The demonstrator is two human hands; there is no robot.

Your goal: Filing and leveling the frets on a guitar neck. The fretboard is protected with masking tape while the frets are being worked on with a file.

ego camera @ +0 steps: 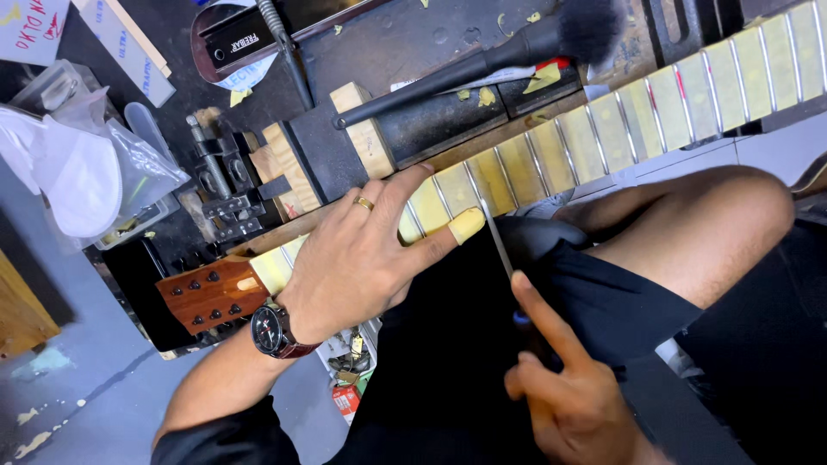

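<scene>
Filing a fret goes well when the neck does not move. The left hand (357, 258) lies flat on the guitar neck (551, 155), its taped thumb just beside the thin file (497, 241). The right hand (564, 396) grasps this file, forefinger along it. I would keep strokes short and level, away from the taped wood.

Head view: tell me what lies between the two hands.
In the head view, a thin metal file spans the gap, from the right hand up to the taped guitar fretboard beside the left hand.
</scene>
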